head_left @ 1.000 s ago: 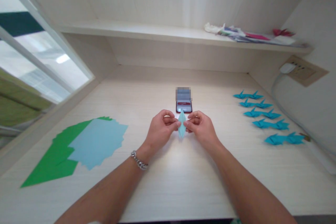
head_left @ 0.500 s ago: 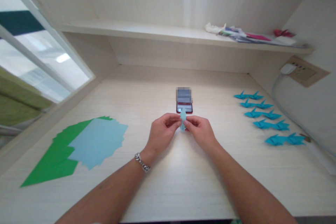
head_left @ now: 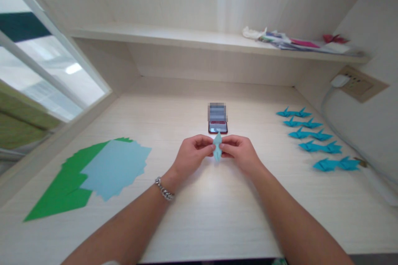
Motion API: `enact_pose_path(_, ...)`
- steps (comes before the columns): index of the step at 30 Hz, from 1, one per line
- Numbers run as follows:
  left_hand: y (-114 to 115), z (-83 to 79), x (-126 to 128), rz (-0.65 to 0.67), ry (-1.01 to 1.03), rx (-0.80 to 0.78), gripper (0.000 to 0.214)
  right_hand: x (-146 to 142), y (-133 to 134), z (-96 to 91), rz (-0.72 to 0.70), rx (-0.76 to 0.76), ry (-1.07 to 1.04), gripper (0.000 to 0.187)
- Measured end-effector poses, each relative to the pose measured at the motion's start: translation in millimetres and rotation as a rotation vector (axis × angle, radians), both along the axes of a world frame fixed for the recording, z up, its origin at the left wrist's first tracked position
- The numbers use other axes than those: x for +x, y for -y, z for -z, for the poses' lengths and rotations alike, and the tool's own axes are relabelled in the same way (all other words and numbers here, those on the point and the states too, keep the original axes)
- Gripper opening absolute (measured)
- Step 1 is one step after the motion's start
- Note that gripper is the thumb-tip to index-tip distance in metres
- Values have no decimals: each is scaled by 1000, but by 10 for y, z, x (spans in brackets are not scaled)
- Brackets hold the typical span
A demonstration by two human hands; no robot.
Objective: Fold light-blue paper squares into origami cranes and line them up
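Observation:
A small light-blue folded paper piece (head_left: 217, 149) stands upright between both hands above the middle of the desk. My left hand (head_left: 191, 156) pinches its left side with curled fingers; a metal bracelet circles that wrist. My right hand (head_left: 239, 153) pinches the right side in the same way. Just behind the paper lies a phone (head_left: 217, 122) with a lit screen.
A stack of light-blue sheets (head_left: 116, 167) lies over green sheets (head_left: 60, 192) at the left. Several finished teal origami cranes (head_left: 314, 136) line the right side. A wall socket with a white plug and cable (head_left: 340, 80) is at the right. The shelf holds papers (head_left: 295, 41).
The hands have drawn closer to each other around the paper and shifted slightly; less of the paper shows below the fingers than a second ago.

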State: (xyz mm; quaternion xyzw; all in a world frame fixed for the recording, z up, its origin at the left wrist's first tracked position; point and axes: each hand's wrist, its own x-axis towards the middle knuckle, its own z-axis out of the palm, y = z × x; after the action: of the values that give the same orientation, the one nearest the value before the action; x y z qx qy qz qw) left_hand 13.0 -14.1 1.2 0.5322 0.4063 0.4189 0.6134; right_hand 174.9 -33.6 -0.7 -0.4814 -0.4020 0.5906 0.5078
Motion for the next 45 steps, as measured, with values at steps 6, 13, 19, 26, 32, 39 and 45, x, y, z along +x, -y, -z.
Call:
enact_pose_path(6,12,-37,7,-17,144,-75,10,14,30,-65,-9,-33,-133,18)
enact_pose_path(13,1,-19,-15,-20,1,33,9,21,37,-72,-53,-21,-85,20)
enact_pose_path(19,7,-40,-15,-28,-1,53,14,25,18,-18,10,135,124,22)
enact_pose_path(26,-7,31,-28,-59,-72,135,20,21,28,-14,44,269,265,17)
enact_pose_path(32,-6,29,-29,-83,-94,157,16,14,23,-19,27,255,230,17)
enact_pose_path(39,6,17,-22,-93,-124,174,13,21,26,-24,4,188,204,23)
enact_pose_path(45,3,53,-27,-74,-121,178,14,10,17,-15,27,141,192,24)
